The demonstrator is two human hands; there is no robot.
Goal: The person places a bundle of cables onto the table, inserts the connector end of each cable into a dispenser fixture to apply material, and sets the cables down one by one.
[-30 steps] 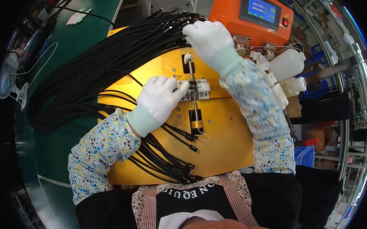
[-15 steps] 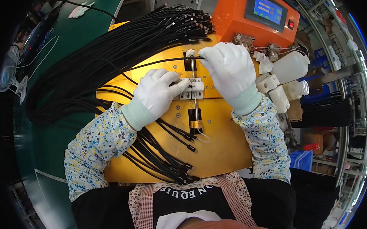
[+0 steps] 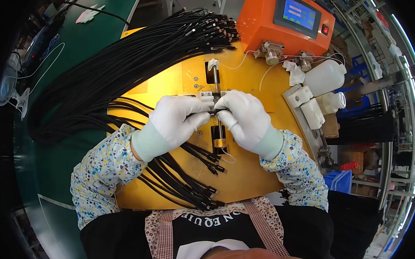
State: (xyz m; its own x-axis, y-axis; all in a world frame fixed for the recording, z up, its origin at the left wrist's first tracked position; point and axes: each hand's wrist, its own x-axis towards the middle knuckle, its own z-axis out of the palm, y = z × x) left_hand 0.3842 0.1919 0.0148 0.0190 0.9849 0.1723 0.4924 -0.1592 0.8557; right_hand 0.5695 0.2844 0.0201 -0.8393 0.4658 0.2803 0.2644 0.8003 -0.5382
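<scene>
Both my hands wear white gloves and meet over the middle of the yellow plate (image 3: 252, 173). My left hand (image 3: 170, 123) pinches a black cable (image 3: 213, 113) from the left, and my right hand (image 3: 245, 119) grips it close by from the right. Most of the cable's end is hidden by the fingers. Just behind the fingertips sits a small white block fixture (image 3: 206, 97), partly covered by my hands. A metal rod (image 3: 215, 80) reaches toward it from behind, and a brass-collared rod (image 3: 220, 141) lies in a slot in front.
A large bundle of black cables (image 3: 103, 78) spreads over the left and back. More cables (image 3: 177, 181) with metal plugs lie in front of my left hand. An orange machine (image 3: 263, 27) with a screen stands behind, and white bottles (image 3: 325, 78) stand at right.
My right hand has come down and left from the back of the plate to meet my left hand. The cable it had stretched out is now held between both hands, in front of the fixture.
</scene>
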